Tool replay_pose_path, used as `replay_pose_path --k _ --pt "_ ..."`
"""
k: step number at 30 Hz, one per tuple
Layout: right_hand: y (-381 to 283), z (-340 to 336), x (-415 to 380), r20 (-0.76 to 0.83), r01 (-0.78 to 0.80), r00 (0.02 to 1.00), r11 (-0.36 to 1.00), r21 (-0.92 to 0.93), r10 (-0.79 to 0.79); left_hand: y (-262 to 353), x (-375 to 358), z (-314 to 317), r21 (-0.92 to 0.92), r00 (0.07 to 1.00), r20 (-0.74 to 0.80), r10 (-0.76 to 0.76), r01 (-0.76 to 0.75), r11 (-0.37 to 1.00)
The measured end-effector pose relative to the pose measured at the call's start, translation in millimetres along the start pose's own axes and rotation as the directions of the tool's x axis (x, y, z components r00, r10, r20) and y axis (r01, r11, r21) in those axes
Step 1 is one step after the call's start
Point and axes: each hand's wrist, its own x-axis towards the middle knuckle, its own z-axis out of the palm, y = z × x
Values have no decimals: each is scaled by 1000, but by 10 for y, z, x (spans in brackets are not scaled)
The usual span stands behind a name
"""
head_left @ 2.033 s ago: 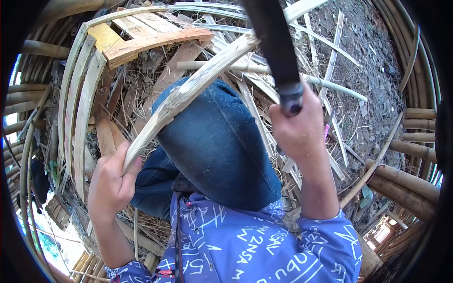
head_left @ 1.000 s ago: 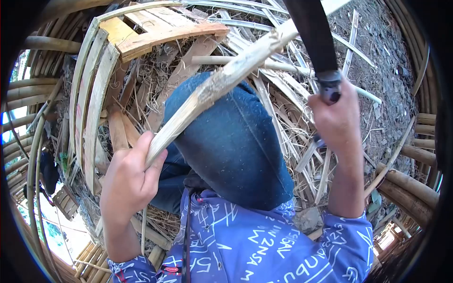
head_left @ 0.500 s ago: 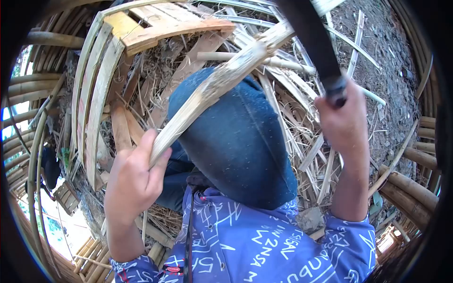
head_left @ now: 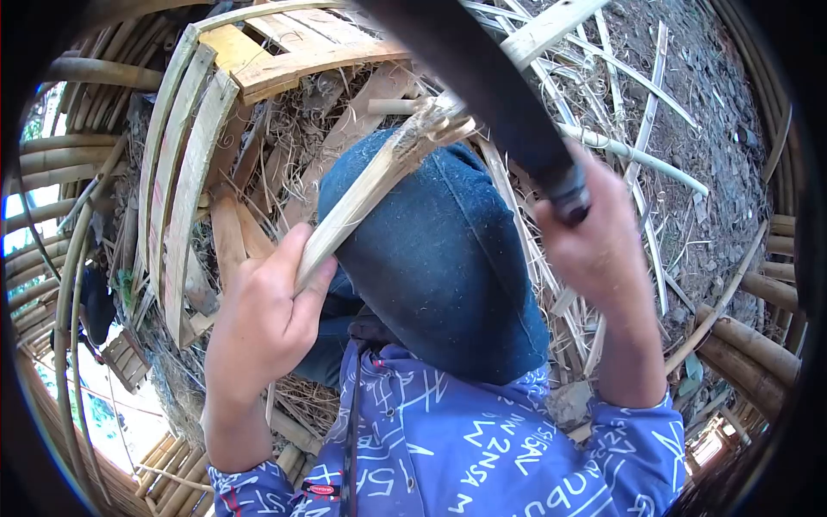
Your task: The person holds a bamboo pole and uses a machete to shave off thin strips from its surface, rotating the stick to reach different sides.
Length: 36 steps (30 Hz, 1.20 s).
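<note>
My left hand (head_left: 263,314) is closed around the near end of a pale split bamboo piece (head_left: 357,202), its thumb lying along the side. The piece slants up and away across my raised knee (head_left: 422,250), with a rough, frayed node partway along it. In my right hand (head_left: 594,237) is the handle of a machete (head_left: 500,99). Its wide dark blade points up and to the left, crossing over the bamboo beyond the node and hiding part of it.
A slatted wooden crate (head_left: 194,164) stands at the front left. Bamboo strips (head_left: 642,155) and shavings litter the ground ahead and to the right. Bamboo poles (head_left: 749,362) line the right side, with more poles (head_left: 95,73) at the left. A grey stone (head_left: 568,403) lies beside my right forearm.
My right hand and the machete have swung left, bringing the blade across the bamboo. My left hand and the bamboo piece have shifted slightly to the right in view.
</note>
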Motion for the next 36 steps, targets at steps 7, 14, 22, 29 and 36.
replay_pose_path --k 7,14,22,29,36 --pt "-86 81 -55 44 82 996 997 8 -82 61 28 -13 -17 1000 -1 -7 7 1000" --pt "-115 179 -56 26 90 995 991 94 -93 25 38 67 -27 999 -47 17 -18 999" --pt "-179 18 10 124 21 992 1000 -5 -20 129 82 -40 -49 999 12 -40 41 998" --pt "-85 65 51 94 83 991 989 124 -95 141 129 -48 -58 998 45 -46 48 997" --pt "-95 51 37 82 117 989 991 62 -122 187 159 -20 -65 995 33 -92 94 993"
